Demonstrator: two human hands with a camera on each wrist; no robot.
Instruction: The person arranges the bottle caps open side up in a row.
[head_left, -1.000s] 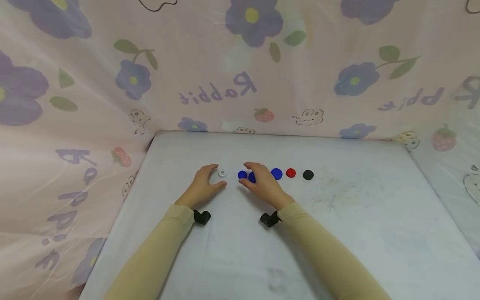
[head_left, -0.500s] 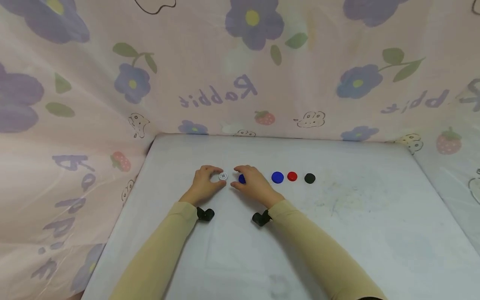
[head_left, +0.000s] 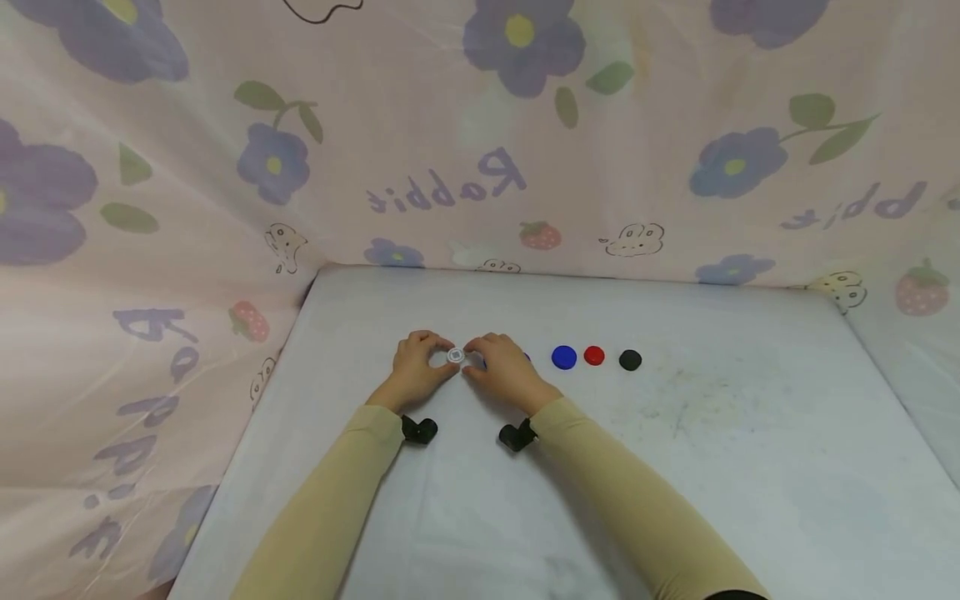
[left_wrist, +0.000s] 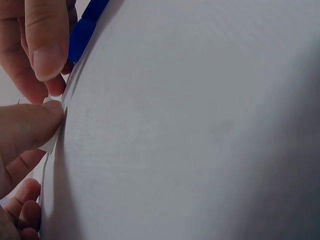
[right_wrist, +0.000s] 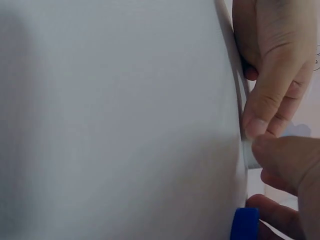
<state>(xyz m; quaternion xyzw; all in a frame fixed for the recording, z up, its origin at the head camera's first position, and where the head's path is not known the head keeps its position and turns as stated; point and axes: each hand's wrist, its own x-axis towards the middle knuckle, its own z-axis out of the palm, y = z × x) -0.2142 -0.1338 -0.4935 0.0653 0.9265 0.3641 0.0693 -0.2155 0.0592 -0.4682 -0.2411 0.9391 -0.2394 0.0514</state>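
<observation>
A small white round cap (head_left: 456, 355) lies between my two hands on the table. My left hand (head_left: 417, 367) pinches it between thumb and forefinger from the left; in the left wrist view its thumb (left_wrist: 35, 125) overlaps the white side of the cap (left_wrist: 49, 145). From the right, my right hand (head_left: 510, 372) reaches in with curved, parted thumb and forefinger, tips right at the cap's edge. In the right wrist view the right thumb (right_wrist: 282, 155) overlaps the cap (right_wrist: 248, 159). Blue caps sit under the right hand, mostly hidden; one blue cap (right_wrist: 245, 223) shows beside its fingers.
To the right, in a row, lie a larger blue cap (head_left: 564, 357), a red cap (head_left: 594, 356) and a black cap (head_left: 630, 360). The white table (head_left: 720, 483) ends at a patterned cloth wall (head_left: 420, 125) behind and at the sides.
My right hand has moved left over the blue caps to the white cap. My left thumb and forefinger have closed in on the white cap.
</observation>
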